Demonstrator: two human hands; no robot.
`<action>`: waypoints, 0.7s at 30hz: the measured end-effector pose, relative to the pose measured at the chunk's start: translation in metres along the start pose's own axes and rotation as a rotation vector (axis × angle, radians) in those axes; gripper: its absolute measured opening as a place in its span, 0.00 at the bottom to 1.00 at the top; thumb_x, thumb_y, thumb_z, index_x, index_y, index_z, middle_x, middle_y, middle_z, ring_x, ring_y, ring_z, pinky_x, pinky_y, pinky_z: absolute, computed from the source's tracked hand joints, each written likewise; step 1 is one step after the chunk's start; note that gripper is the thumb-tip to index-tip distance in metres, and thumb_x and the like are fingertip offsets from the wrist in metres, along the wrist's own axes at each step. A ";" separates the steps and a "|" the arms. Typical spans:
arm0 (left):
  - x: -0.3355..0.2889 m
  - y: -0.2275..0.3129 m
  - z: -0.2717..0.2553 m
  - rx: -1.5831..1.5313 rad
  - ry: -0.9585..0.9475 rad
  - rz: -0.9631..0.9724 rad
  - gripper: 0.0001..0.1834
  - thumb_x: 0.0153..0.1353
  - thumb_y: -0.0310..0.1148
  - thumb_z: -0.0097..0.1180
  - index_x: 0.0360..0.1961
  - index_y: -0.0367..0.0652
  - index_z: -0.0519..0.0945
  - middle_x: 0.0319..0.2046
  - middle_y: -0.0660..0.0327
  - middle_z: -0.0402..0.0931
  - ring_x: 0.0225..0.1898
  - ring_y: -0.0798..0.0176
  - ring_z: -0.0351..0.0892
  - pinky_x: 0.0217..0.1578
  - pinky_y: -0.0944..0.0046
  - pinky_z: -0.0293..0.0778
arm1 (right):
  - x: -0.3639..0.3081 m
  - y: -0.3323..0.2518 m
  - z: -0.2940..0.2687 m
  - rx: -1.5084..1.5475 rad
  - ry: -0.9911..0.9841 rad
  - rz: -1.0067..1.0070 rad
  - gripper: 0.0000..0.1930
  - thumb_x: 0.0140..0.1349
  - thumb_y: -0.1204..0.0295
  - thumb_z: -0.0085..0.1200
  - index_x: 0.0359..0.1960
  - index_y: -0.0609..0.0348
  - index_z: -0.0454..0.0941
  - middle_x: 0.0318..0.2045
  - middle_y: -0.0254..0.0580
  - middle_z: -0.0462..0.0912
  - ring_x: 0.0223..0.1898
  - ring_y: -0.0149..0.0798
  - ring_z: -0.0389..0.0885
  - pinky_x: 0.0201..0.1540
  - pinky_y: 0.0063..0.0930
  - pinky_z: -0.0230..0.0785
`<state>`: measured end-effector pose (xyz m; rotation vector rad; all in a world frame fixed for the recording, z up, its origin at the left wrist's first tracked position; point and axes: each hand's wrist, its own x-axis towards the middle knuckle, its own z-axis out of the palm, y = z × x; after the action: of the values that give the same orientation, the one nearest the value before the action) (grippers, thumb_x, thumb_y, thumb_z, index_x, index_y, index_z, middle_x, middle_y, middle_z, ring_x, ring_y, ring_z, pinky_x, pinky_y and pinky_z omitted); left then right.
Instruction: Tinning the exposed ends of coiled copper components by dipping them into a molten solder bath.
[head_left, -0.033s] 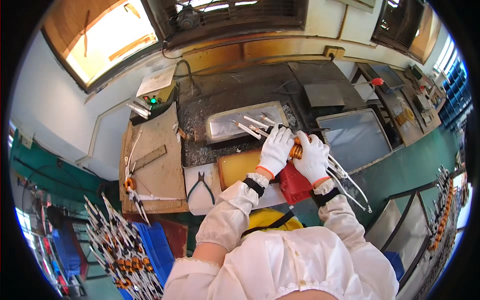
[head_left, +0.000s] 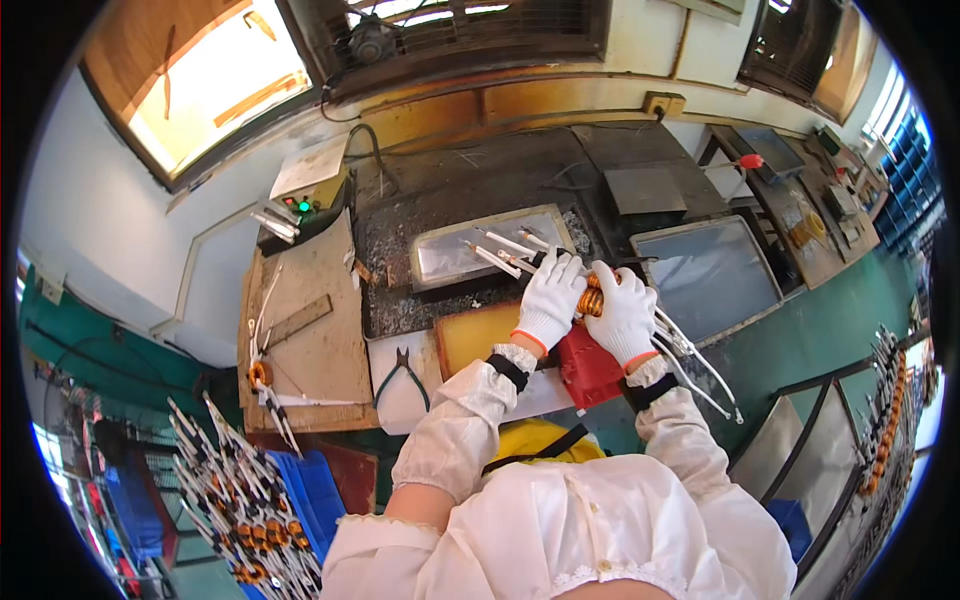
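Observation:
Both my hands wear white knit gloves with orange cuffs. My left hand (head_left: 552,298) is closed around a bundle of white-sleeved leads (head_left: 492,258), whose bare tips point to the far left over a shallow rectangular metal pot (head_left: 418,262) with a shiny silvery surface. Against it, my right hand (head_left: 622,313) grips an orange copper-wound coil (head_left: 591,302). More white leads (head_left: 697,352) hang out to the right of that hand. My fingers hide part of the coil and how many are held. Below my hands lie a red block-like thing (head_left: 590,368) and a yellow slab in a tray (head_left: 475,338).
Green-handled pliers (head_left: 402,380) lie left of my forearm. A wooden board (head_left: 320,350) carries another leaded coil (head_left: 260,374). A control box with a green light (head_left: 312,190) stands behind. At right is a grey-filled tray (head_left: 705,262). Racks of coils (head_left: 245,500) flank me.

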<state>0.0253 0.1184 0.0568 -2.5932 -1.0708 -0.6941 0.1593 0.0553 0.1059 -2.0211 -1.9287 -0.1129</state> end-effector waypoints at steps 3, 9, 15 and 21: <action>0.005 -0.012 0.011 -0.013 0.033 0.051 0.14 0.61 0.34 0.45 0.43 0.44 0.78 0.55 0.56 0.75 0.62 0.57 0.67 0.70 0.53 0.50 | 0.008 -0.006 0.001 -0.010 -0.029 0.038 0.35 0.42 0.65 0.66 0.57 0.42 0.69 0.46 0.46 0.75 0.50 0.51 0.74 0.50 0.48 0.63; 0.014 -0.027 0.017 -0.158 0.057 0.055 0.14 0.59 0.33 0.46 0.43 0.43 0.79 0.53 0.56 0.75 0.61 0.58 0.69 0.70 0.54 0.51 | 0.019 -0.018 0.004 -0.046 -0.011 0.109 0.31 0.42 0.66 0.65 0.54 0.43 0.70 0.44 0.47 0.75 0.49 0.51 0.75 0.50 0.47 0.63; 0.015 -0.031 0.018 -0.213 -0.048 0.019 0.17 0.57 0.32 0.49 0.48 0.43 0.77 0.57 0.58 0.72 0.64 0.55 0.65 0.70 0.56 0.52 | 0.024 -0.024 0.002 -0.109 -0.050 0.126 0.31 0.46 0.61 0.65 0.55 0.44 0.70 0.44 0.46 0.74 0.48 0.50 0.75 0.48 0.45 0.60; 0.014 -0.035 0.018 -0.239 -0.148 -0.026 0.18 0.56 0.32 0.50 0.49 0.44 0.76 0.59 0.58 0.70 0.65 0.54 0.63 0.70 0.57 0.50 | 0.029 -0.028 0.005 -0.145 -0.046 0.109 0.29 0.45 0.61 0.65 0.53 0.45 0.72 0.43 0.47 0.74 0.46 0.49 0.75 0.47 0.45 0.60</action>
<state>0.0149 0.1580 0.0500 -2.8782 -1.1277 -0.6831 0.1334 0.0847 0.1147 -2.2359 -1.8818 -0.1862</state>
